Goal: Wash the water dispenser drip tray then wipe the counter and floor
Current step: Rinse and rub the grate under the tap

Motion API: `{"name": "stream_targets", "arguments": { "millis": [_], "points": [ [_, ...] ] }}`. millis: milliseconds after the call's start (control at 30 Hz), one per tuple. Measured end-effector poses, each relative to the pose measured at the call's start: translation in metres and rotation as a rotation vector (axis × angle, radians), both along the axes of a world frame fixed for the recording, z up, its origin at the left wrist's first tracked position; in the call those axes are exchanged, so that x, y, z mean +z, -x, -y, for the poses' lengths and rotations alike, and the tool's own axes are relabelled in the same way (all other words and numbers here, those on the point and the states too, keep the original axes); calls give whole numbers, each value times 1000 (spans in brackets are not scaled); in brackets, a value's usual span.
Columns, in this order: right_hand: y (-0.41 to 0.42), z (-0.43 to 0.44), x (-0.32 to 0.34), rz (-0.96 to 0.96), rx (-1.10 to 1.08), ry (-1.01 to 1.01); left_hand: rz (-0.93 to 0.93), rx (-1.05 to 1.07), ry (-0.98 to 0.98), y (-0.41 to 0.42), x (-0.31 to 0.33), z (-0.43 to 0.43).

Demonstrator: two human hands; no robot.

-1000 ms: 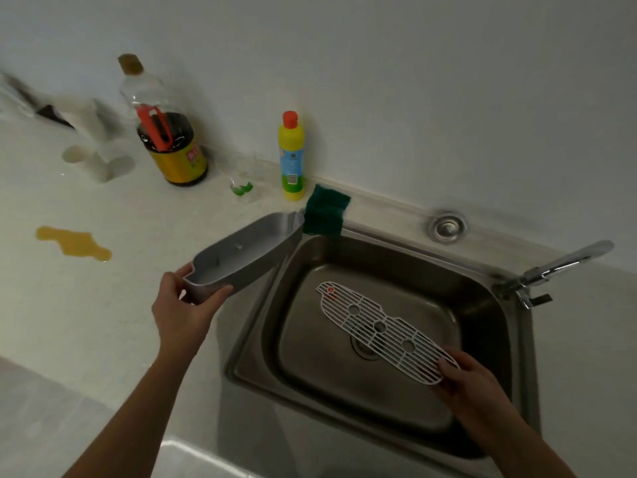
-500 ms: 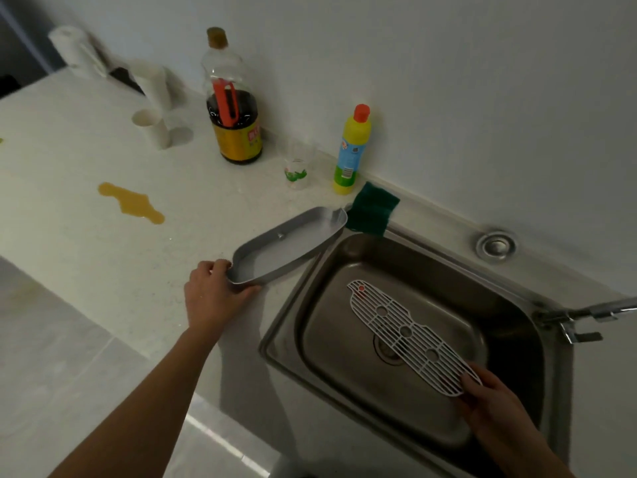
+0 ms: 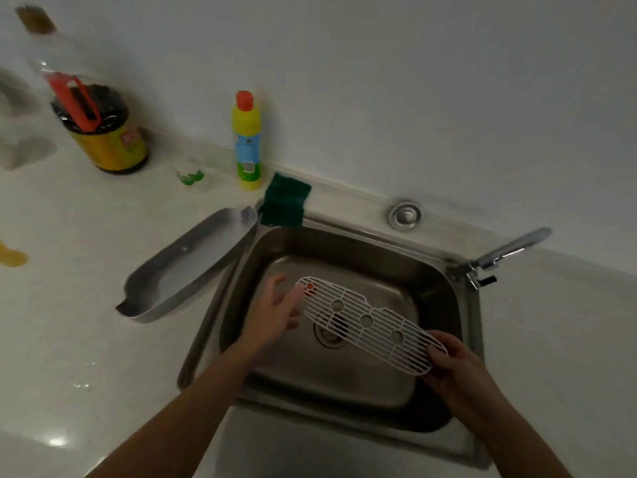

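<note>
The right hand (image 3: 458, 370) pinches the near end of the white grate (image 3: 365, 322) over the sink (image 3: 344, 244). The left hand (image 3: 275, 315), fingers spread and empty, hovers at its far end. Held by one end, the grate may slip. Beyond, the grey tray (image 3: 186, 270) lies against the sink's rim, where an elbow could knock it.

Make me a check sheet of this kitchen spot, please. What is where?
Surface: pale counter, yellow spill at its left edge.
Job's things: grey tray lies on the counter beside the sink; white grid is held over the sink.
Clutter: yellow bottle, green sponge, dark bottle and small cup near the wall.
Hands: right hand grips the grid's end; left hand is open, fingers spread by the other end.
Cables: nothing seen.
Surroundings: tap, plain wall.
</note>
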State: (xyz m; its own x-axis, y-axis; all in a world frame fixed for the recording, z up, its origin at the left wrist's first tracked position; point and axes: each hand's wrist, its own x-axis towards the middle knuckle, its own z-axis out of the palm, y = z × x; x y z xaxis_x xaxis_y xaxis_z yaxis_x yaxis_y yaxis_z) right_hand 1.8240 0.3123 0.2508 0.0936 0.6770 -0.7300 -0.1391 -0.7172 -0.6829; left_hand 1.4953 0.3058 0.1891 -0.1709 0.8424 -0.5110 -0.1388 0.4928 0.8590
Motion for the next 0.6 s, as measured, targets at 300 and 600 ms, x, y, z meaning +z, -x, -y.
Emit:
{"name": "stream_targets", "arguments": {
  "millis": [300, 600],
  "points": [
    [-47, -25, -7, 206, 31, 0, 191, 8, 80, -69, -6, -68],
    [-89, -138, -22, 1011, 307, -129, 121, 50, 78, -83, -15, -95]
  ]
}}
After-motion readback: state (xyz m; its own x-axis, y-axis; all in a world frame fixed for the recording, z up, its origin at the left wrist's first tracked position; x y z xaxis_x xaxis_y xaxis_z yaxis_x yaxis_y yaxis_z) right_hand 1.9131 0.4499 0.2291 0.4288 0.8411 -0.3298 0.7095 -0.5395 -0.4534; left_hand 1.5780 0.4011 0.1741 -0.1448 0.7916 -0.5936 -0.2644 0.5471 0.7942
